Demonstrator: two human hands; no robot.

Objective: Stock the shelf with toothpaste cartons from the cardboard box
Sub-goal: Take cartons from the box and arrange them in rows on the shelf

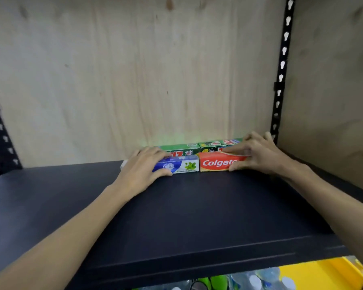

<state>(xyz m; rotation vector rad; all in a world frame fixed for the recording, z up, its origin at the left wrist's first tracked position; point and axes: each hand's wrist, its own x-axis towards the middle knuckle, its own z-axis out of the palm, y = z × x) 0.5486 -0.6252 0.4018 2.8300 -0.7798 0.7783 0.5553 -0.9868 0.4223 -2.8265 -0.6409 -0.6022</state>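
A pale plywood back panel (134,80) rises behind a dark shelf (197,216), with a black slotted upright (282,65) at the right rear corner. Both bare forearms reach forward across the shelf to its back edge, palms down. The left hand (143,164) is closed over the left end of a blue and white toothpaste carton (184,165), thumb at its front face and fingers draped over the top. The right hand (258,152) is clamped on the right end of a red Colgate carton (218,163), thumb low in front. These two cartons lie flat, end to end and touching. Directly behind them, against the panel, lie two green cartons (182,149) in a row. Below the shelf's front lip, plastic bottles (260,279) and a yellow surface (314,273) show.
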